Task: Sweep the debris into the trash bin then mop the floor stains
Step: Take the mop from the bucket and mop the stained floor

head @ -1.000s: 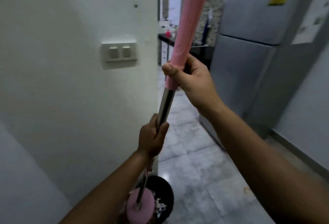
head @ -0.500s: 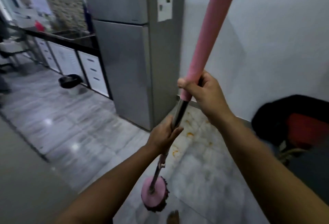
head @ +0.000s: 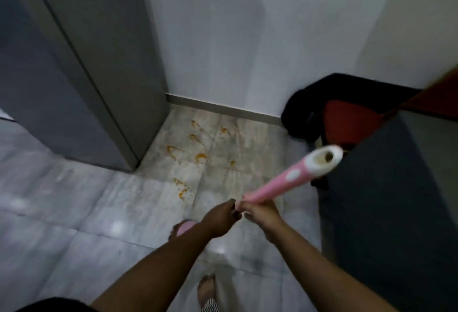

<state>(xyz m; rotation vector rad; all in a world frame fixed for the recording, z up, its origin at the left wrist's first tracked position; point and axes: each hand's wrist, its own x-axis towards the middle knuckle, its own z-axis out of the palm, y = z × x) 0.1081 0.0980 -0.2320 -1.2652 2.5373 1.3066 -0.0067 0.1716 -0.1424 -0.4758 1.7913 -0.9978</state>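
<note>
I hold a mop with a pink handle in both hands; its white hollow top end points up toward the camera. My right hand grips the lower end of the pink sleeve. My left hand grips the shaft just below it, the two hands nearly touching. The pink mop head shows partly behind my left forearm, low over the grey tiles. Orange stains are smeared and speckled on the floor ahead, in the corner between the fridge and the wall.
A tall grey fridge stands left of the stains. A white wall with a skirting board closes the corner. A black and red bag lies at right against the wall, beside a dark cabinet. My sandalled foot is below.
My view has swung right and tipped down to the stained corner. The mop handle has tilted toward me, and my hands have come close together on it.
</note>
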